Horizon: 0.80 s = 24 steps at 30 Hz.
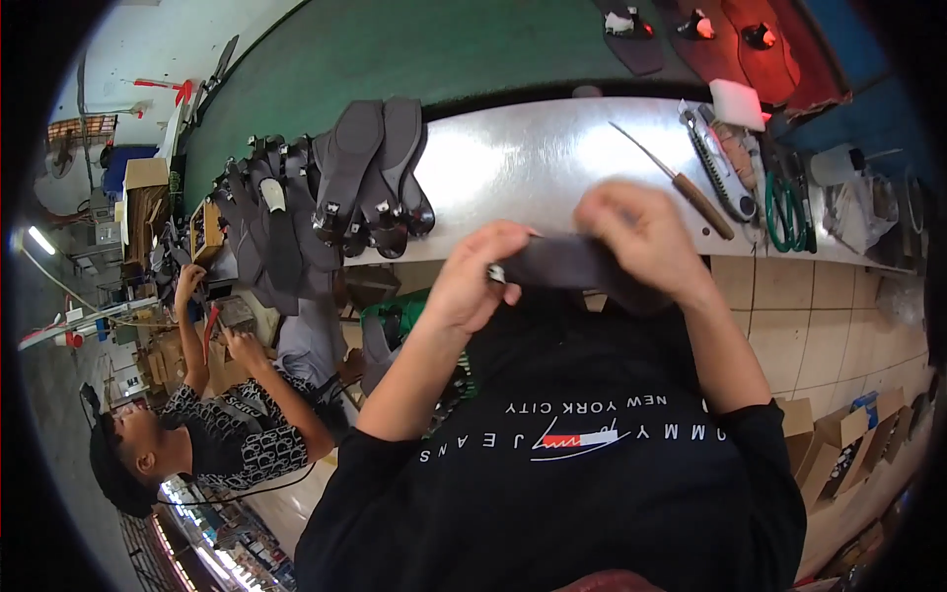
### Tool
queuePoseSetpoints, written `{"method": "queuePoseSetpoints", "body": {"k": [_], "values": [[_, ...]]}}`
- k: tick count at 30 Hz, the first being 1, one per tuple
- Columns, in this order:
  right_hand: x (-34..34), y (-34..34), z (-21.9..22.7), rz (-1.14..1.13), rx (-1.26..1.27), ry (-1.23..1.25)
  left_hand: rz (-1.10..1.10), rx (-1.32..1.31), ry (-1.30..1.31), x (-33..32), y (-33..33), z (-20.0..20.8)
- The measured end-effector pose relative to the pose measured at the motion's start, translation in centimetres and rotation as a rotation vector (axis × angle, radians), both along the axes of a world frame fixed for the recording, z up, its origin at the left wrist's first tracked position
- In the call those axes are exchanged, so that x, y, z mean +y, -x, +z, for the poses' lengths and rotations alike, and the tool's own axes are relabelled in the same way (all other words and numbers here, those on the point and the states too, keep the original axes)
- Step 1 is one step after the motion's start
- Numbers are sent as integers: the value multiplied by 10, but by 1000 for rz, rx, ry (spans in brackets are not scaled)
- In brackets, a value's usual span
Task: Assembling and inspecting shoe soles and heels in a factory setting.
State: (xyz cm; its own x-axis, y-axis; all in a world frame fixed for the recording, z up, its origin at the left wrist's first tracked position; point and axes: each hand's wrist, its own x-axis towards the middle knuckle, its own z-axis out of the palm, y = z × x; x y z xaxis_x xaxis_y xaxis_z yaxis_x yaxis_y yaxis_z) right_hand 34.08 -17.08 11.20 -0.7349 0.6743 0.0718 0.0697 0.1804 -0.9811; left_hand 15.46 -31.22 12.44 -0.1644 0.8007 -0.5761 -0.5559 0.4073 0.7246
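Note:
I hold a dark grey shoe sole (557,263) in front of my chest, just off the near edge of the metal bench. My left hand (469,271) is closed around one end, where a small shiny metal piece shows by the fingers. Over the other end is my right hand (641,232), fingers curled together and slightly blurred. What they pinch, if anything, is hidden. To the left on the bench lies a pile of similar dark soles (355,148) with shiny black fittings at their ends.
The metal bench (493,148) carries a wooden-handled awl (703,204), a cutter knife (725,173), green-handled scissors (784,212) and a white block (738,105). Beyond it runs a green belt (395,49) with several soles. A co-worker (237,429) sits at left. Cardboard boxes (838,444) stand at lower right.

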Motion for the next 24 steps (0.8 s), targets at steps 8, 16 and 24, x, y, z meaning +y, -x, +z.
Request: {"method": "queuePoseSetpoints", "body": {"k": [8,16,24], "values": [[33,-32,-54,-441,-563,-826,484,-609,-129,-11,40,-35],[-51,-8,-4,-25,-22,126,570,-782,-25,-1,7,-27],[-73,6,-30,81,18,400,439,-757,-62,10,-18,-34]]}}
